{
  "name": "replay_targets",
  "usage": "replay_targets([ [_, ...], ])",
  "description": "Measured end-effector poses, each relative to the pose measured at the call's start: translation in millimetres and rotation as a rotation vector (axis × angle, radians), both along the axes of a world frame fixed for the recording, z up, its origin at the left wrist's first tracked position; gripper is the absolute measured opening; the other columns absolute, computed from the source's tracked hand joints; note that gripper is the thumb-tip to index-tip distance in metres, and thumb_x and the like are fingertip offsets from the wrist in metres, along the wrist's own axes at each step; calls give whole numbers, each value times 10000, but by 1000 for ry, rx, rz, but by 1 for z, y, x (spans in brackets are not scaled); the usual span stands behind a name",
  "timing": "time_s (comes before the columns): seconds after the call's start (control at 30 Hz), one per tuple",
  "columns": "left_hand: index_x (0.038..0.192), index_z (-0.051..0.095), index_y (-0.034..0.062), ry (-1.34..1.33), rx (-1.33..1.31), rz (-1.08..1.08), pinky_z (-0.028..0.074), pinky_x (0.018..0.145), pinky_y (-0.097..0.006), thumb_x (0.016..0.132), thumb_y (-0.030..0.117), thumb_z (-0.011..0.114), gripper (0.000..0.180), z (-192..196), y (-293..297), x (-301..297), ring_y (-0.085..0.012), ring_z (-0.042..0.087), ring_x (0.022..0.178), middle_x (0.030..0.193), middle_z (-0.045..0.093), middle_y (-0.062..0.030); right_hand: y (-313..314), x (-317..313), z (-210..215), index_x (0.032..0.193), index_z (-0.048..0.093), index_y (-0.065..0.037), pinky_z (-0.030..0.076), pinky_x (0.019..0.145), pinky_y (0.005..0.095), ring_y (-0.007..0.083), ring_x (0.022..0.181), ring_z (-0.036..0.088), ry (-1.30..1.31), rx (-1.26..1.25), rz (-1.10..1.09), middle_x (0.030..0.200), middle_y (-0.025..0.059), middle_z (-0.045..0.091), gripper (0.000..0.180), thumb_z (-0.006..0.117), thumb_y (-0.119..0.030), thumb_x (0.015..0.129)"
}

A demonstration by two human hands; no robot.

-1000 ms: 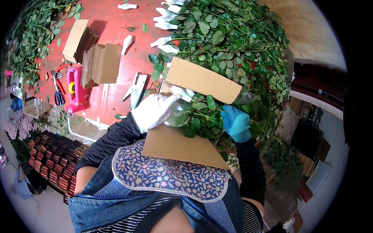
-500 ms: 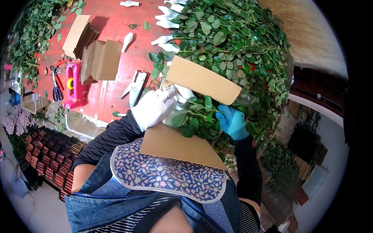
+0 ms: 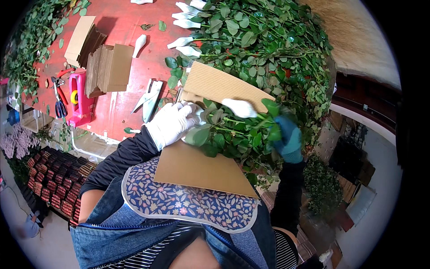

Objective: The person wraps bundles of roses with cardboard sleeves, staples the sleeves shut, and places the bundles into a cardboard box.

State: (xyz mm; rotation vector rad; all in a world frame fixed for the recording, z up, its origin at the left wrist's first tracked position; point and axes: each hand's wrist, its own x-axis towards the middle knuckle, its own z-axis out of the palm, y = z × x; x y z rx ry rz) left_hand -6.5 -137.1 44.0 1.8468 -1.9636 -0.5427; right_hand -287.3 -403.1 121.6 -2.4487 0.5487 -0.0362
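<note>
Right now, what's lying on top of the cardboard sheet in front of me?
Leafy stems lie across the cardboard sheet, held by the left hand and right hand. The leaves cover the sheet's middle, so anything beneath them is hidden.

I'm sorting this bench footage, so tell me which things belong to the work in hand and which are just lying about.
In hand:
left hand, white glove
right hand, blue glove
leafy stems
netted bud
corrugated cardboard sheet

Lying about:
cardboard stack
pink tape dispenser
scissors
grey stapler
pile of stems
</note>
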Motion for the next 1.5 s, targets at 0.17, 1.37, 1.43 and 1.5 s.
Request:
replay_targets([
  [0.17, 1062, 663, 176, 21, -58, 18, 491, 788, -384, 695, 131, 705, 372, 3, -1, 0, -261, 565, 1027, 1181, 565, -57, -35, -54, 20, 1167, 595, -19, 533, 814, 362, 250, 906, 647, -256, 307, -443, 1004, 123, 658, 354, 680, -47, 825],
  [1.37, 1123, 645, 214, -139, -84, 54, 486, 727, -411, 732, 119, 667, 403, -15, -2, -9, -290, 604, 903, 1112, 615, -109, 80, 123, -58, 1321, 521, -79, 514, 690, 498, 384, 847, 666, 487, -48, 376, 1075, 195, 665, 502, 633, -253, 864],
  [1.43, 1007, 690, 206, -115, -116, 39, 478, 685, -398, 707, 119, 687, 312, -19, -1, -8, -272, 603, 857, 1075, 627, -92, 77, 107, -59, 1133, 590, -102, 507, 690, 505, 364, 815, 664, 391, -32, 303, 914, 154, 667, 327, 656, -248, 848],
  [1.5, 994, 689, 189, -44, -138, 59, 480, 682, -388, 706, 110, 699, 299, -21, -1, -10, -271, 604, 839, 1042, 633, -97, 79, 95, -65, 1029, 600, -104, 499, 680, 498, 343, 785, 654, 258, -61, 247, 828, 137, 637, 252, 668, -223, 817],
])
